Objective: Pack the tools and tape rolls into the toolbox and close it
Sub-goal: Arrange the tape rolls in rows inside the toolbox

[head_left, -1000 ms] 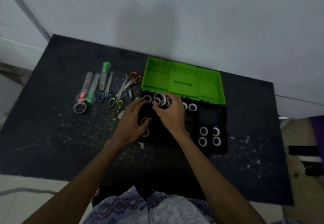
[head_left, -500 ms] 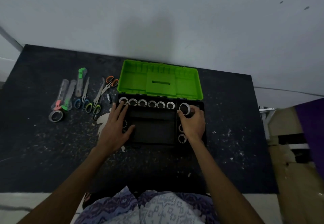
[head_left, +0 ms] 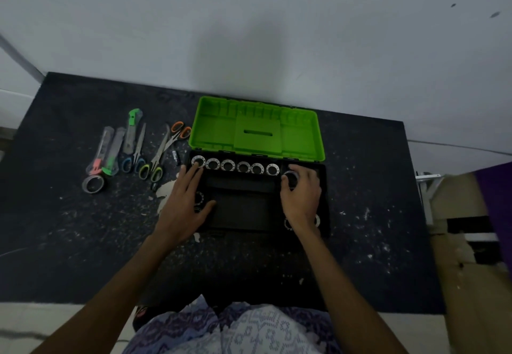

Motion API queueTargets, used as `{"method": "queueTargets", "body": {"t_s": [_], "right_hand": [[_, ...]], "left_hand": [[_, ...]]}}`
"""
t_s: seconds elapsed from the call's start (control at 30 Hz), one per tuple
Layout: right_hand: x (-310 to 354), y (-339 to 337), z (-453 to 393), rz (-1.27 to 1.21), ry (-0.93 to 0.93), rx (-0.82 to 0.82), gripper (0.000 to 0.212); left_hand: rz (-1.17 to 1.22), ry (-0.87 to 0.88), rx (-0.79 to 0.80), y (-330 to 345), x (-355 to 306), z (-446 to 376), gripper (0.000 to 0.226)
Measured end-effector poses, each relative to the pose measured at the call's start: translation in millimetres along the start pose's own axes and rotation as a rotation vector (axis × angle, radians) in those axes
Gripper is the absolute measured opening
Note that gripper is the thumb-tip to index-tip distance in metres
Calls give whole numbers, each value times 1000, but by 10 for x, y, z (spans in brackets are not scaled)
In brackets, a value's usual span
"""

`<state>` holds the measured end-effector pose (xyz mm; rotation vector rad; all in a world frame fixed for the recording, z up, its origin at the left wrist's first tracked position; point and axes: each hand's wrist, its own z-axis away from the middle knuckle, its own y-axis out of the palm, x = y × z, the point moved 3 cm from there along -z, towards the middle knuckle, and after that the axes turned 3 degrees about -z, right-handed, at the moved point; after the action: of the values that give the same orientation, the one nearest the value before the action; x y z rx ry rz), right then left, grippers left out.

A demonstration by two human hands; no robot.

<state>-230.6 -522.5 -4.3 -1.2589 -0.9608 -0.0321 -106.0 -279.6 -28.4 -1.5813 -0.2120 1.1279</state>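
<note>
The black toolbox (head_left: 241, 212) lies open on the dark table, its green lid (head_left: 256, 129) tipped back against the wall. Several tape rolls (head_left: 235, 165) stand in a row along its back compartment. My left hand (head_left: 184, 201) rests flat on the box's left side, fingertips touching the leftmost roll (head_left: 198, 161). My right hand (head_left: 300, 195) holds a tape roll (head_left: 290, 178) in the back right compartment. More rolls show partly under both hands. Left of the box lie scissors (head_left: 155, 159), utility knives (head_left: 110, 151) and a loose tape roll (head_left: 93, 184).
The table (head_left: 360, 229) is speckled with white debris. A cardboard box (head_left: 471, 242) stands at the right edge, with purple cloth behind it. The white wall rises directly behind the lid. My patterned clothing fills the bottom of the view.
My right hand has carried a tape roll from the box's left back area to the back right compartment. My left hand stays on the box's left side.
</note>
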Motion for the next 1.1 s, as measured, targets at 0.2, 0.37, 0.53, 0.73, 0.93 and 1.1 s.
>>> {"method": "queueTargets", "body": {"t_s": [0.2,0.37,0.53,0.73,0.93,1.1], "right_hand": [[810,606,207,-70,-382,252,30],[1409,1182,368,-72,-581,376,35],[1721,1599,394,-39,-704,377,33],[1715,1796,421,64,-717,381,37],[1730,1820,442,65,-714,376,37],[1743,1858,449,62,-701,376,38]], "left_hand": [[10,18,8,-120,134,136,80],[91,-148,-33,-324,455,403,63],[56,-344,-52,-520,996,645,57],[46,-645,-76,-691,1753,751,49],[86,-890,-112,-804,2114,534,71],[-10,-878,-135,-894,2068,234,70]]}}
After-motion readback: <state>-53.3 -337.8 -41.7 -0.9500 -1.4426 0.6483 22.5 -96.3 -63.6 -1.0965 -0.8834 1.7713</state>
